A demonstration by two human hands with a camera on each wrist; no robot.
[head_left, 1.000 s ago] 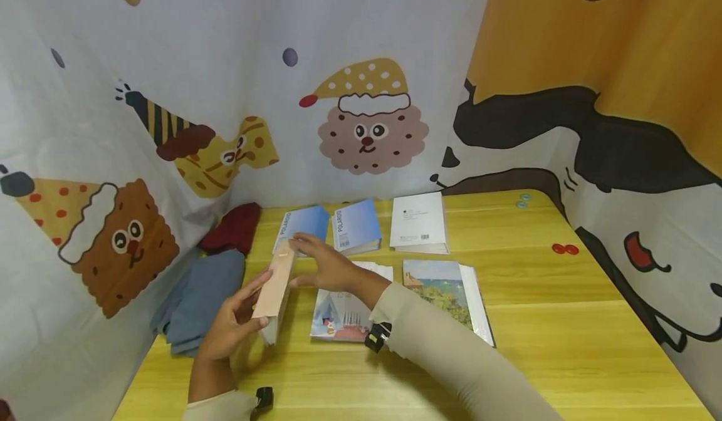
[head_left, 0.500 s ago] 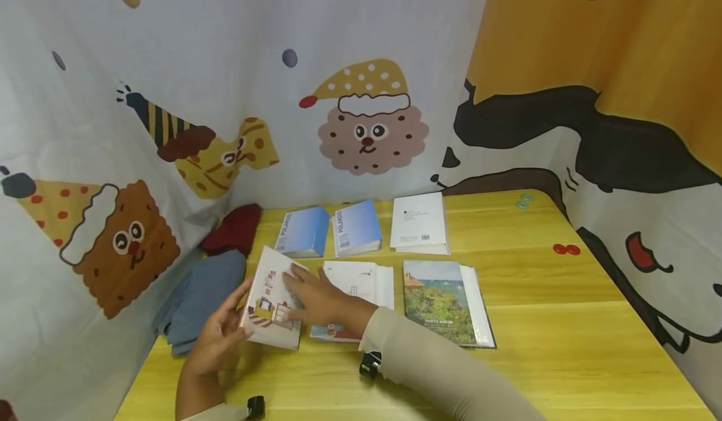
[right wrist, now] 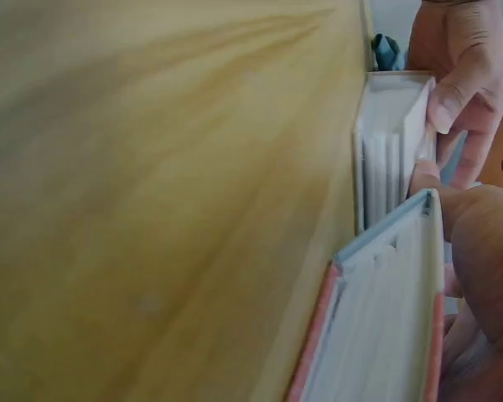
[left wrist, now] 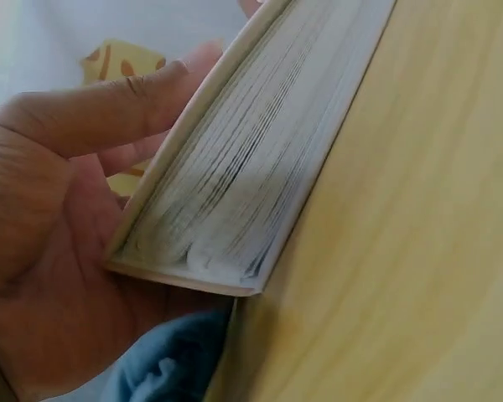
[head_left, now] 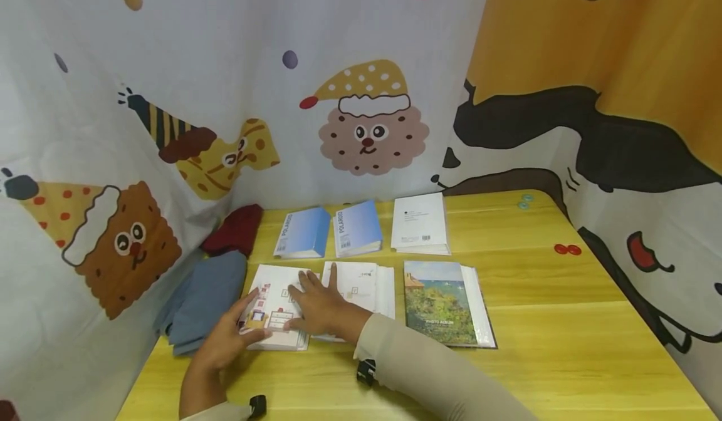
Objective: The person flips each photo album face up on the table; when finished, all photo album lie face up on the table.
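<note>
Album in hand: a small photo album (head_left: 274, 311) with a white cover and drawn shop pictures lay flat on the yellow tabletop (head_left: 564, 346), front row, leftmost place, just left of a second white album (head_left: 361, 286).
Left hand (head_left: 228, 339): its grip was curled at the album's left edge, thumb on the cover and fingers (left wrist: 109, 109) along the side of the page block; the left wrist view showed that edge resting in the palm.
Right hand (head_left: 318, 305): lay flat across the cover, fingers straight and spread, reaching partly onto the second white album; this grip held nothing, it only pressed.
Neighbours: right of the second white album lay a landscape-cover album (head_left: 442, 302) in clear wrap. Behind the album in hand stood two blue albums (head_left: 329, 230) and a white booklet (head_left: 420, 222).
Left of the album in hand: blue cloth (head_left: 200, 299) and dark red cloth (head_left: 237, 228), at the tabletop's edge.
Advice for this step: judged from the row, the album's edges should be squared against the second white album without overlap. Flat pressure from the right hand would hold the cover closed while the left hand nudged the edge.
Caution: the blue cloth lay close; the album corner could ride onto it.
</note>
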